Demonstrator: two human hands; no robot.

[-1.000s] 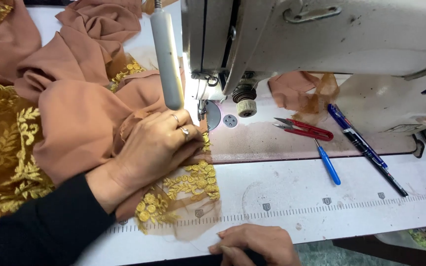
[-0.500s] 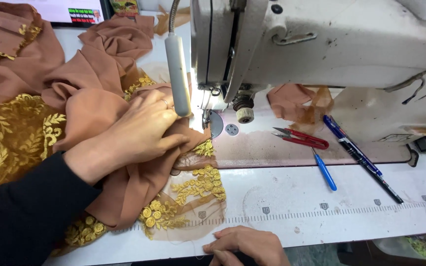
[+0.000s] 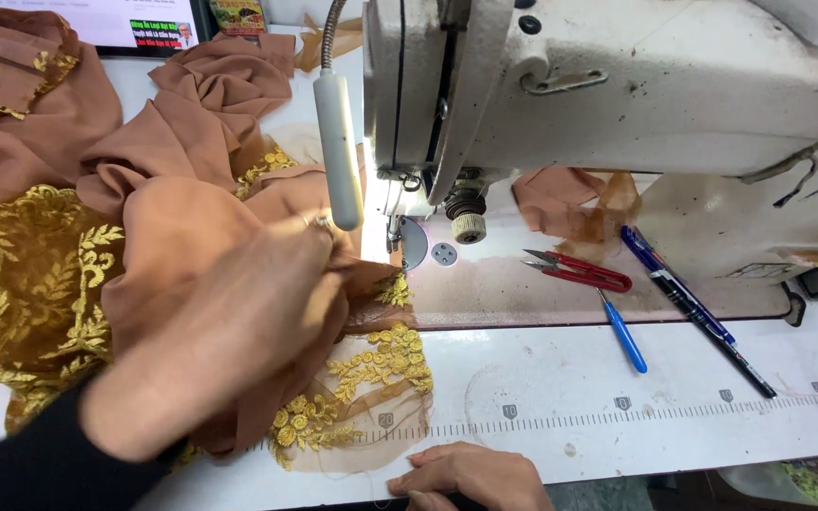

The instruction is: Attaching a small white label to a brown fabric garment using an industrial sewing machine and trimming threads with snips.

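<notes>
Left hand, motion-blurred, lies on the brown fabric just left of the sewing machine needle; finger position cannot be told. Right hand rests flat, fingers together, on the table edge below the machine, touching the fabric's gold-embroidered hem

- A black long sleeve is worn on the left arm — it is seen at the lower left of the frame, ending at the wrist.
- A ring is worn on a finger of the left hand, which is blurred.
- The right hand, at the bottom centre, is bare — no sleeve can be seen there.
</notes>
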